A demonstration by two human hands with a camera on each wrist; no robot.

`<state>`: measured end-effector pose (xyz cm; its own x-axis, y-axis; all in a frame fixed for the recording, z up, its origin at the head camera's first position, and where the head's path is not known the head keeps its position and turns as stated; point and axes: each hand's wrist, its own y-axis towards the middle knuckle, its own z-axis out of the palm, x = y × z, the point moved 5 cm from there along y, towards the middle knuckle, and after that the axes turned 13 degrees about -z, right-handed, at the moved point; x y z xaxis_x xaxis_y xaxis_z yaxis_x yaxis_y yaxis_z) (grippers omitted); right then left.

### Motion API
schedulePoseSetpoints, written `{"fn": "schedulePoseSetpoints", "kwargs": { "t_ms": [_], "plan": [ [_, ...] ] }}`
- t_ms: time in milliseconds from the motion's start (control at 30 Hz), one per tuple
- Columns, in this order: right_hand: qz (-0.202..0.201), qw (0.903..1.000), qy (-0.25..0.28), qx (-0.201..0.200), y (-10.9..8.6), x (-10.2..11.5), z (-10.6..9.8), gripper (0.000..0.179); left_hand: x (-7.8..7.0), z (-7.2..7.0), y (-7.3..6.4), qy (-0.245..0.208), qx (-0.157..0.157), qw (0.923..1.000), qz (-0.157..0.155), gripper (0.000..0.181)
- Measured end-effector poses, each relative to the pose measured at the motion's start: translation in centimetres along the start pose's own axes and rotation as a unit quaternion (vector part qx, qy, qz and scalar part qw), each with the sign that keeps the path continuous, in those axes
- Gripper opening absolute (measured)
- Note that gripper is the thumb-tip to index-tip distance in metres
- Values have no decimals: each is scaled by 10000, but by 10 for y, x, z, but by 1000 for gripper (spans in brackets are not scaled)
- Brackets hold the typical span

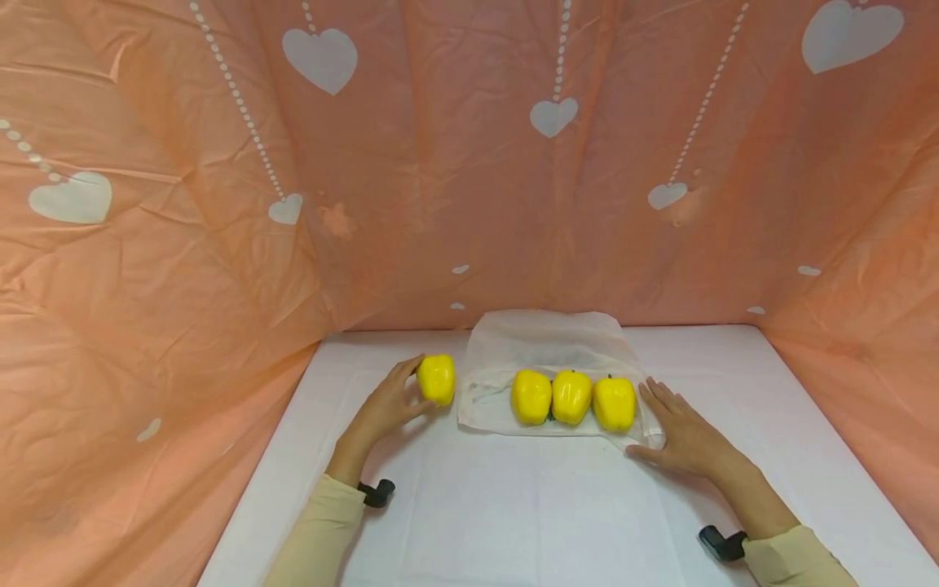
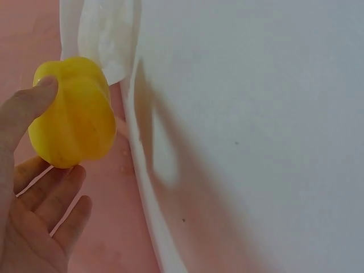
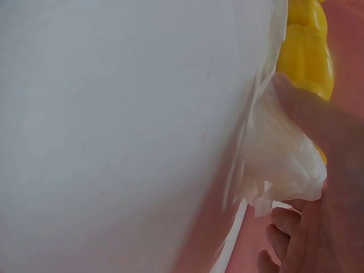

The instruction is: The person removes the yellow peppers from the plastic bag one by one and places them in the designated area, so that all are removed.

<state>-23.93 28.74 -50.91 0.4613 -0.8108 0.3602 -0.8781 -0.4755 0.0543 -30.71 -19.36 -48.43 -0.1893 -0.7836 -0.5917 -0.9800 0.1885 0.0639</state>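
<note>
In the head view my left hand [image 1: 390,401] holds a yellow bell pepper [image 1: 436,380] left of a thin white plastic bag [image 1: 484,412]. The left wrist view shows the thumb [image 2: 34,102] against one side of this pepper [image 2: 74,114] and fingertips at its lower end. Three more yellow bell peppers stand side by side on the bag: the left one [image 1: 531,397], the middle one [image 1: 571,397] and the right one [image 1: 614,403]. My right hand [image 1: 685,436] is at the bag's right end, fingers extended beside the right pepper. Crumpled bag film [image 3: 284,153] lies between its thumb and fingers.
A white-covered table [image 1: 513,514] lies under everything. An orange curtain with white hearts [image 1: 440,179] rises behind it and along both sides. Black wrist cameras are strapped on the left wrist [image 1: 377,493] and the right wrist [image 1: 722,544].
</note>
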Motion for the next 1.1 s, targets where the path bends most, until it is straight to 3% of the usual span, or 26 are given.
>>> {"fn": "schedulePoseSetpoints", "kwargs": {
  "t_ms": [300, 1100],
  "plan": [
    [24, 10000, -54, 47, -1, -1, 0, 120, 10, 4, 3, 40, 212, 9996, -181, 91],
    [0, 10000, -10, 11, 0, -1, 1, 119, 11, 10, 10, 2, 545, 9984, -130, 91]
  ]
}}
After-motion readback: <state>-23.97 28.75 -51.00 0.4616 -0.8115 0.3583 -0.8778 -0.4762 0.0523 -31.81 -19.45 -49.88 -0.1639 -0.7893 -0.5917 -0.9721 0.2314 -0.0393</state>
